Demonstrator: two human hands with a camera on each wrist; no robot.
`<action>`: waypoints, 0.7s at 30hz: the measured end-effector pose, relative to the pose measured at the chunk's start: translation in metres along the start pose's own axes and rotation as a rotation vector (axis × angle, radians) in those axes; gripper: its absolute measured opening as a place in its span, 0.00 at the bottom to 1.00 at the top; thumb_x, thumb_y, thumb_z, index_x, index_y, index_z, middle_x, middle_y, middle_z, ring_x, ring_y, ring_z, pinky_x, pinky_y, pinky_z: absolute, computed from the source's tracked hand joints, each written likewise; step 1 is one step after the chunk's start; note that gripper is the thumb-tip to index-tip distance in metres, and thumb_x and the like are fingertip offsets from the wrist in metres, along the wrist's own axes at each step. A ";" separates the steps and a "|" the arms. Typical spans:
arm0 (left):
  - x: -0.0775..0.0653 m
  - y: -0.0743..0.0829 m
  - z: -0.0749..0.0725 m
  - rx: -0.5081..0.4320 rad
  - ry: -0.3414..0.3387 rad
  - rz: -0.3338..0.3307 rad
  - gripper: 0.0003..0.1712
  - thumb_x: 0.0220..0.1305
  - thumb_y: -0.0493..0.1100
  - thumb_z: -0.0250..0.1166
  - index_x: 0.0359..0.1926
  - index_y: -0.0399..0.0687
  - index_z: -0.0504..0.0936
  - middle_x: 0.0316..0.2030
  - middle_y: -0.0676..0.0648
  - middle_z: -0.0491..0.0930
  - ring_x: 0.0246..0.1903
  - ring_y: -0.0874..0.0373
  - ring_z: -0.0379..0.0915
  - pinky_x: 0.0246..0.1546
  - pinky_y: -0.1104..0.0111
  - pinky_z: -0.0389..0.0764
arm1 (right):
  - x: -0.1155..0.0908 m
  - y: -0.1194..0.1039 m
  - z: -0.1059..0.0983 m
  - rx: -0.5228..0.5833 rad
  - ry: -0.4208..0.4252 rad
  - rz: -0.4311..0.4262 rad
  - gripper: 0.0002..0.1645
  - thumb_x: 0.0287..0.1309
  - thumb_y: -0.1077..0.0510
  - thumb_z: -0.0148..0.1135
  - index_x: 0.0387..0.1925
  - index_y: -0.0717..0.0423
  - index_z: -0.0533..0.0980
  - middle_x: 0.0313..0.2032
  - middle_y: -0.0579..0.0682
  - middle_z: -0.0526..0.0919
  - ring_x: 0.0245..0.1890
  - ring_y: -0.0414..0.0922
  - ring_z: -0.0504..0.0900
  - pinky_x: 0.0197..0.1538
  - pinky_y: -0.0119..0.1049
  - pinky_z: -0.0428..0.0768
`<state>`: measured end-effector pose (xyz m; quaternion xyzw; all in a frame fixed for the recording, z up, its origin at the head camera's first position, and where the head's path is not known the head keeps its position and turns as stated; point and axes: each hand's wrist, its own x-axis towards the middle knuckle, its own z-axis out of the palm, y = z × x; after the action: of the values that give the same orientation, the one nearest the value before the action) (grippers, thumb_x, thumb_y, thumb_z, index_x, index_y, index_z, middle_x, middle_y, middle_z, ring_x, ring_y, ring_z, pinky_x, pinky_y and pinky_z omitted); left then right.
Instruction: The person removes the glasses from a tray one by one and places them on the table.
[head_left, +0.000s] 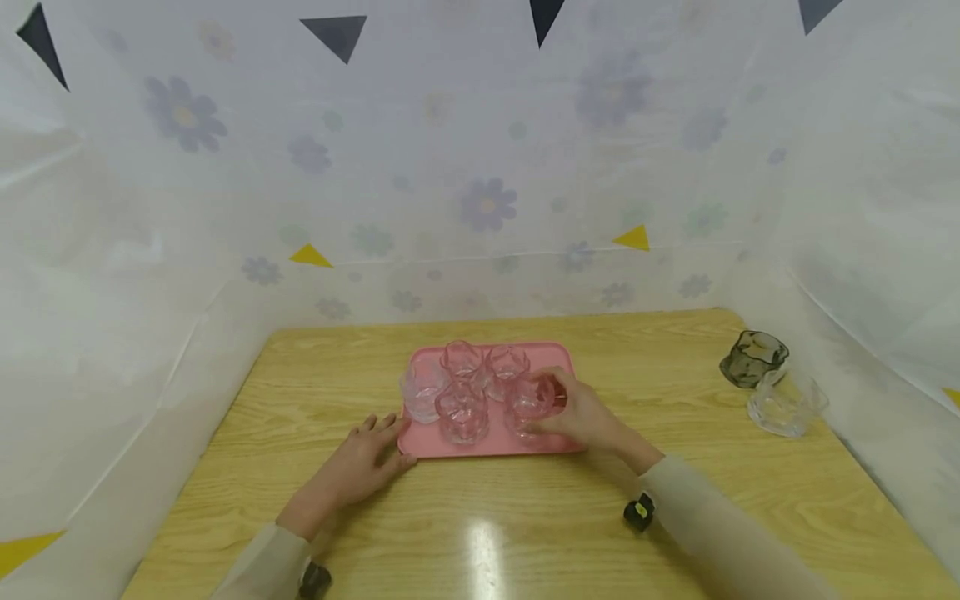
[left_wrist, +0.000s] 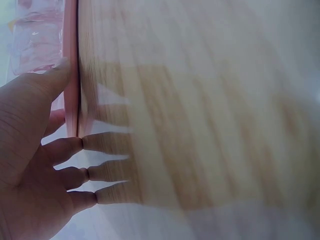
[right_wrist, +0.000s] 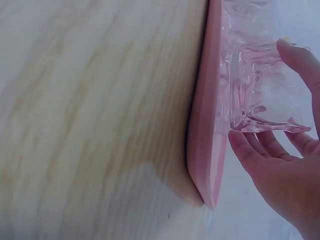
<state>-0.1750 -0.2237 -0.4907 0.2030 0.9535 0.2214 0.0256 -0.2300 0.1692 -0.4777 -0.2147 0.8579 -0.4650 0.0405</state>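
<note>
Sleeves (head_left: 720,521) foremost — right fingers (right_wrist: 245,150) hold a glass (right_wrist: 272,95), apparently on the tray (head_left: 442,450).

The tray (head_left: 497,447) lies on the table (head_left: 337,358), before the wall (head_left: 487,279). On the tray stand the leftmost glass (head_left: 422,400), the rear-left glass (head_left: 462,360) and rear-right glass (head_left: 508,363), with the front-left glass (head_left: 462,421) and front-right glass (head_left: 525,408) before them. The left hand (head_left: 362,463) is at the tray's front left corner, the right hand (head_left: 588,414) around the front-right glass. Well apart, rightward, stand the far cup (head_left: 748,358) and, just before it, the near cup (head_left: 786,407).
</note>
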 end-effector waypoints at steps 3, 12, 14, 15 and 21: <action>0.000 0.000 0.000 -0.005 -0.006 -0.004 0.40 0.76 0.59 0.63 0.78 0.43 0.67 0.75 0.28 0.65 0.75 0.19 0.54 0.72 0.25 0.57 | -0.003 0.002 -0.011 0.000 0.027 0.022 0.51 0.47 0.48 0.87 0.69 0.51 0.70 0.59 0.56 0.82 0.57 0.51 0.83 0.59 0.42 0.84; 0.000 0.002 -0.004 0.000 -0.002 -0.005 0.40 0.76 0.60 0.63 0.78 0.43 0.68 0.75 0.28 0.67 0.74 0.18 0.56 0.70 0.24 0.59 | -0.016 0.018 -0.056 -0.002 0.148 0.117 0.50 0.56 0.49 0.82 0.74 0.56 0.67 0.59 0.61 0.79 0.60 0.58 0.83 0.56 0.42 0.85; 0.000 0.003 -0.004 -0.003 -0.006 -0.009 0.40 0.76 0.60 0.63 0.78 0.43 0.68 0.75 0.28 0.66 0.74 0.19 0.55 0.71 0.25 0.59 | -0.020 0.022 -0.067 -0.022 0.175 0.138 0.50 0.58 0.47 0.80 0.75 0.55 0.65 0.59 0.61 0.78 0.61 0.60 0.82 0.55 0.43 0.86; 0.000 0.003 -0.004 -0.004 -0.008 -0.011 0.40 0.76 0.60 0.63 0.78 0.43 0.68 0.75 0.28 0.66 0.74 0.19 0.55 0.71 0.25 0.59 | -0.022 0.024 -0.072 -0.026 0.188 0.147 0.50 0.60 0.47 0.79 0.76 0.56 0.64 0.60 0.62 0.78 0.62 0.61 0.81 0.55 0.44 0.86; 0.000 0.003 -0.004 -0.001 -0.025 -0.019 0.41 0.76 0.62 0.62 0.78 0.44 0.68 0.75 0.29 0.66 0.75 0.20 0.55 0.72 0.26 0.58 | -0.034 0.041 -0.101 -0.065 0.278 0.189 0.51 0.63 0.43 0.75 0.78 0.55 0.61 0.62 0.64 0.75 0.64 0.61 0.77 0.56 0.47 0.83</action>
<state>-0.1748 -0.2231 -0.4862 0.1966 0.9549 0.2190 0.0400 -0.2396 0.2817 -0.4581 -0.0681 0.8862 -0.4564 -0.0419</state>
